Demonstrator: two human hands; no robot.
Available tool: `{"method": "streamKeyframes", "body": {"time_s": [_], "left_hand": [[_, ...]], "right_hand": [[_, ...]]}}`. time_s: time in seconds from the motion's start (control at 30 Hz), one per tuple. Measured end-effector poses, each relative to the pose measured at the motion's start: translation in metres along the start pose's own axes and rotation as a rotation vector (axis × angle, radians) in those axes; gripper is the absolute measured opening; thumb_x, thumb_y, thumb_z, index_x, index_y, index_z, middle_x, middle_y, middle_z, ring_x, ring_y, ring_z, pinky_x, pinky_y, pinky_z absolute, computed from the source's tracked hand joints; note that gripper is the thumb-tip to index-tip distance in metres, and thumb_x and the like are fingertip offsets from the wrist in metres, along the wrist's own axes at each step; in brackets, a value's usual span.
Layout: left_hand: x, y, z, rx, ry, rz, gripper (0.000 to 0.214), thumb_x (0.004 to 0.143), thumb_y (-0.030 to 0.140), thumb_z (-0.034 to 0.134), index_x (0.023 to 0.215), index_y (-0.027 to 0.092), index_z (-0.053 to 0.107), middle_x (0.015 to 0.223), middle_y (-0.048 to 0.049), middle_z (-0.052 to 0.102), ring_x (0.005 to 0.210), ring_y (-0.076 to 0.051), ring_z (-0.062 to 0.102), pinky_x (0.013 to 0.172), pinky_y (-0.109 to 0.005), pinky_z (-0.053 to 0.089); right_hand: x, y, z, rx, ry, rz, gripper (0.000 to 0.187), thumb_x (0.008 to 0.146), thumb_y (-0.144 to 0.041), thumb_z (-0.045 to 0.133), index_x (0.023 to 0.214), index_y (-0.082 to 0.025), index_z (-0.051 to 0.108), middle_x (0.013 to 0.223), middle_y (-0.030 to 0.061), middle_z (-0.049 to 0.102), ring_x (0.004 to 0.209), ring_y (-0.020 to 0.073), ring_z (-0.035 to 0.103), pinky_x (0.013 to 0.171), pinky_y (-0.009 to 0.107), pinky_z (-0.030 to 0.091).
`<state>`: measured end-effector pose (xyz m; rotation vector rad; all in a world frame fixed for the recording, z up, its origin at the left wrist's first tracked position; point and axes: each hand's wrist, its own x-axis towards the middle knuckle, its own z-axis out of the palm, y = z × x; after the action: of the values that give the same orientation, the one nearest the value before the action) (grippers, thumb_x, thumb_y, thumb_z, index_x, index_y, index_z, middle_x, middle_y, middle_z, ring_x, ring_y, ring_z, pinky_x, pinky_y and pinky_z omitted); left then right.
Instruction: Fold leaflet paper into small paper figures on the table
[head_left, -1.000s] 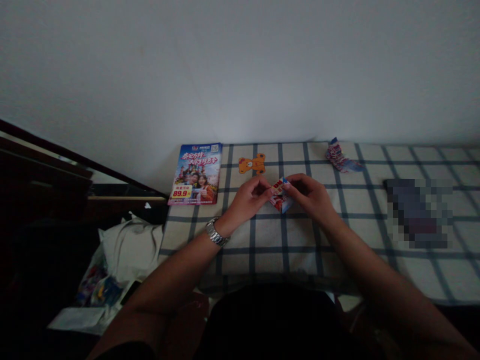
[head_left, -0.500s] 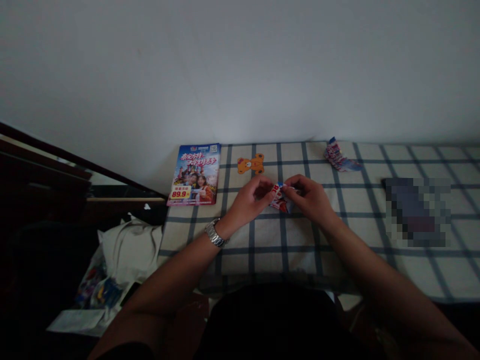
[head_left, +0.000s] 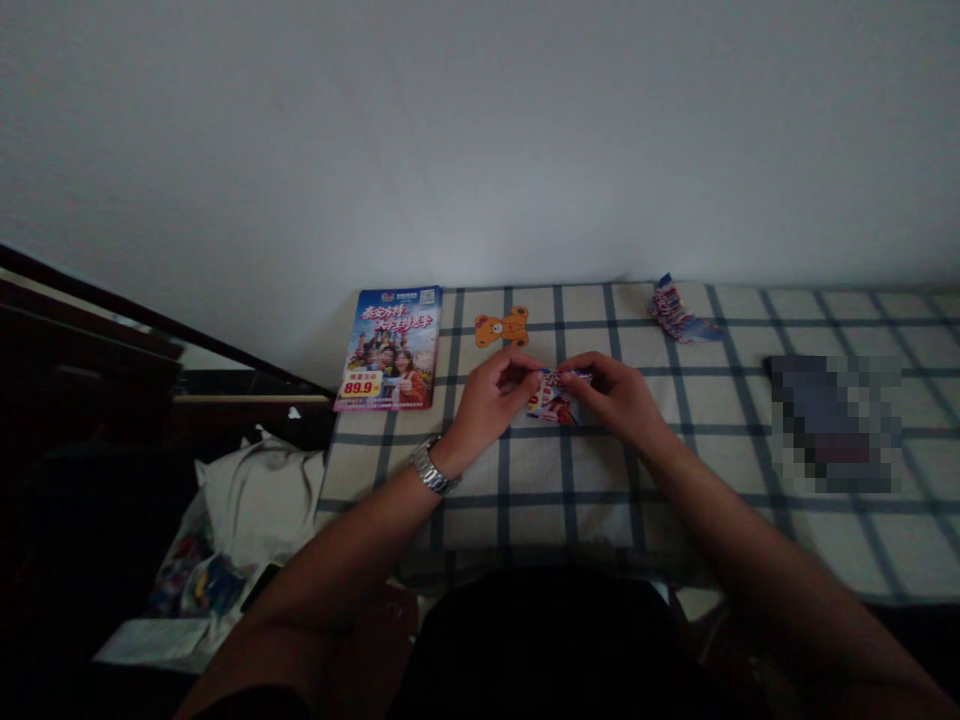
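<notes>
Left hand (head_left: 499,395): thumb and fingertips brought together on the left part of a folded paper (head_left: 553,402). Right hand (head_left: 619,395): the same pinch, on its right part. Neither grip shows any real gap; the exact finger contact beneath the paper is hidden. The paper is held between the two hands, over the near-middle of the surface (head_left: 532,470), just in front of the bear (head_left: 501,328). Whether it touches the cloth cannot be told.

Step in hand, as judged: folding or creasing. For sound work, edges should be matched before pressure is applied, one hand pinning the layers while the other runs a thumbnail along the crease. Layers so small and thick are liable to slip or spring; pressing each fold against something firm would be safer than creasing in the air.

Containers: a white bag (head_left: 262,490) stands low at the left, beside the surface; no contents visible. Against it is a clear bag (head_left: 180,575), through which blue, yellow and purplish items show. Light is too poor to identify them. Whether the two bags are joined could not be established.
</notes>
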<state>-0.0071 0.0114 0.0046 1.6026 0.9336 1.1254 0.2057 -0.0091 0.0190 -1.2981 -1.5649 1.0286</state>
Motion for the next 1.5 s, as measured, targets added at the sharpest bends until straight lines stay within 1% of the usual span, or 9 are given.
{"method": "streamKeyframes", "body": {"time_s": [0.13,0.27,0.4,0.67,0.93,1.03,1.17,1.37,1.5], "left_hand": [[0.0013,-0.0023,-0.002,-0.036,0.05,0.0,0.023,0.095,0.04,0.074,0.101,0.019,0.068,0.096,-0.0035,0.072,0.086,-0.014,0.07,0.078,-0.025,0.058],[0.002,-0.0038,-0.0026,-0.037,0.063,0.013,0.021,0.095,0.039,0.075,0.101,0.02,0.067,0.095,-0.0029,0.072,0.086,-0.014,0.07,0.078,-0.025,0.058],[0.0026,-0.0042,-0.0031,-0.046,0.072,-0.006,0.021,0.095,0.039,0.075,0.101,0.02,0.067,0.096,-0.003,0.072,0.086,-0.014,0.07,0.079,-0.026,0.058],[0.0035,-0.0026,-0.0025,-0.047,0.077,-0.023,0.024,0.094,0.043,0.077,0.1,0.021,0.068,0.096,-0.0033,0.073,0.087,-0.016,0.071,0.08,-0.029,0.06],[0.0039,-0.0048,-0.0031,-0.096,0.079,-0.024,0.025,0.093,0.042,0.078,0.1,0.02,0.068,0.096,-0.0025,0.073,0.086,-0.014,0.07,0.079,-0.026,0.058],[0.0041,-0.0038,-0.0038,-0.071,0.083,-0.029,0.026,0.093,0.043,0.078,0.099,0.02,0.067,0.096,-0.0026,0.073,0.085,-0.014,0.07,0.078,-0.026,0.058],[0.0044,-0.0032,-0.004,-0.043,0.079,-0.036,0.028,0.094,0.045,0.076,0.1,0.02,0.066,0.098,-0.0034,0.074,0.086,-0.014,0.07,0.078,-0.026,0.058],[0.0046,-0.0054,-0.0051,-0.082,0.077,-0.051,0.03,0.091,0.047,0.079,0.1,0.02,0.067,0.097,-0.0037,0.074,0.086,-0.016,0.07,0.078,-0.027,0.059],[0.0044,-0.004,-0.0058,-0.075,0.081,-0.035,0.029,0.092,0.045,0.078,0.1,0.02,0.067,0.097,-0.0036,0.074,0.087,-0.015,0.071,0.08,-0.027,0.059]], "right_hand": [[0.0017,0.0036,-0.001,0.125,0.034,0.06,0.031,0.088,-0.052,0.077,0.097,-0.022,0.077,0.088,0.0042,0.079,0.079,0.0198,0.072,0.07,0.031,0.057],[0.0018,0.0047,-0.0015,0.156,0.06,0.083,0.033,0.087,-0.053,0.079,0.096,-0.021,0.079,0.089,0.0049,0.08,0.08,0.0204,0.073,0.073,0.032,0.06],[0.0018,0.0048,-0.0016,0.188,0.049,0.082,0.036,0.088,-0.056,0.077,0.099,-0.022,0.081,0.093,0.0054,0.082,0.083,0.0214,0.074,0.076,0.034,0.061],[0.0018,0.0085,-0.0034,0.169,0.05,0.08,0.039,0.09,-0.058,0.075,0.096,-0.021,0.08,0.088,0.0057,0.08,0.079,0.0205,0.072,0.072,0.033,0.061],[0.0009,0.0089,-0.0036,0.223,0.049,0.12,0.037,0.088,-0.057,0.078,0.1,-0.022,0.083,0.095,0.0058,0.082,0.085,0.0223,0.075,0.078,0.036,0.064],[0.0004,0.0075,-0.0047,0.218,0.032,0.106,0.038,0.09,-0.059,0.075,0.102,-0.024,0.084,0.096,0.0051,0.082,0.087,0.0234,0.075,0.08,0.038,0.065],[0.0003,0.0076,-0.0059,0.198,0.014,0.096,0.04,0.091,-0.061,0.073,0.102,-0.024,0.084,0.091,0.0042,0.081,0.085,0.0239,0.075,0.08,0.039,0.066],[0.002,0.0095,-0.0074,0.224,-0.032,0.108,0.04,0.092,-0.061,0.071,0.105,-0.024,0.083,0.098,0.0051,0.081,0.09,0.025,0.076,0.087,0.043,0.066],[0.0035,0.0087,-0.0078,0.283,0.03,0.134,0.039,0.089,-0.06,0.075,0.1,-0.024,0.081,0.097,0.0053,0.081,0.089,0.0237,0.076,0.086,0.042,0.067]]}}
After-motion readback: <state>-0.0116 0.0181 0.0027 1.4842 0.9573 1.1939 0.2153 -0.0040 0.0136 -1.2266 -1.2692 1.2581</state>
